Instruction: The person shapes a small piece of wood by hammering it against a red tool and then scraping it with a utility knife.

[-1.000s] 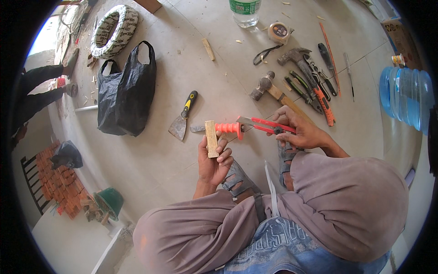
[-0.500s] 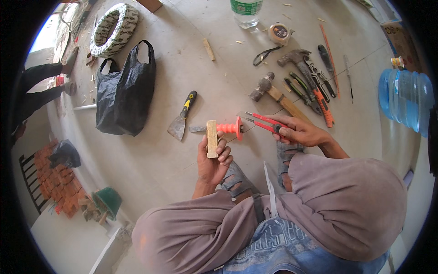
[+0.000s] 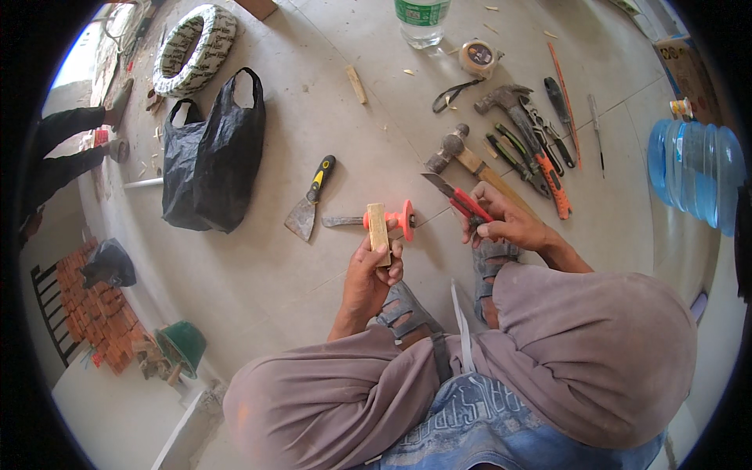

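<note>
A small pale wood block point(image 3: 376, 225) is held upright in my left hand point(image 3: 369, 278). My right hand point(image 3: 505, 227) grips a red utility knife point(image 3: 468, 201), its blade angled up-left. Behind the block lies a chisel point(image 3: 406, 222) with an orange hand guard. A putty knife point(image 3: 300, 215) with a black-and-yellow handle is to the left. Beyond my right hand lie a ball-peen hammer point(image 3: 474, 163), a claw hammer point(image 3: 554, 180) with an orange grip, green-handled pliers point(image 3: 513, 160), a screwdriver point(image 3: 558, 100) and other tools.
Around the floor are a black bag point(image 3: 207, 172), a wrapped ring point(image 3: 192, 51), a water bottle point(image 3: 419, 23), a tape measure point(image 3: 478, 59), a large blue jug point(image 3: 693, 172) and bricks point(image 3: 102, 313). Another person's legs point(image 3: 74, 129) show at far left.
My right hand has turned the utility knife, so its blade now angles more steeply up-left. My left hand and the wood block have shifted slightly right and tilted.
</note>
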A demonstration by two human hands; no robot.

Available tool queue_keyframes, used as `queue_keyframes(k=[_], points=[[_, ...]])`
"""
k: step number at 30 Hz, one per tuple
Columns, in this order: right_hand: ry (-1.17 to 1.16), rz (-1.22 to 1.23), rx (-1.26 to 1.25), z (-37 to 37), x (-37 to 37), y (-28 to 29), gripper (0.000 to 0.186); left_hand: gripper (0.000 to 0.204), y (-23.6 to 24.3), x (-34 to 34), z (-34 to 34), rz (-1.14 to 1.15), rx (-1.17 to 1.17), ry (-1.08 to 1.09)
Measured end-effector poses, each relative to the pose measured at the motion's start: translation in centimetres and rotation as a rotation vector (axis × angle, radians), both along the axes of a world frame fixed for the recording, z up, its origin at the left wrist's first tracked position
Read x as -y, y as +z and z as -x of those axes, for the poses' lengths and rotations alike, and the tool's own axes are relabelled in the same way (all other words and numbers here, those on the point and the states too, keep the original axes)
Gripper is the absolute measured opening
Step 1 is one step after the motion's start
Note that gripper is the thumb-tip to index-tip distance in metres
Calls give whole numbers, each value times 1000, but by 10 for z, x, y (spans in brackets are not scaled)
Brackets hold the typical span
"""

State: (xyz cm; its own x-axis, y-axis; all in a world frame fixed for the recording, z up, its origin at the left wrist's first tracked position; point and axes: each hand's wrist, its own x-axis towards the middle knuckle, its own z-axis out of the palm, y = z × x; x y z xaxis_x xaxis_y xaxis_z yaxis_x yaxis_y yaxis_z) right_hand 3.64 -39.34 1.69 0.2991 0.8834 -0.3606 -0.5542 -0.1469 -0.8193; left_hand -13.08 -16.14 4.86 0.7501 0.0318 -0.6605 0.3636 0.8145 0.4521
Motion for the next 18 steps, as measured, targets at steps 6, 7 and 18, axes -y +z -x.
queue_keyframes(k=[6, 7, 18], points=[[221, 267, 627, -3, -20, 0, 32, 43, -2, 4, 2, 74, 7, -128], [207, 261, 720, -1, -24, 2, 32, 45, -2, 5, 3, 80, -14, -130], [457, 310, 1094, 14, -55, 14, 52, 24, -7, 14, 5, -255, -28, -374]])
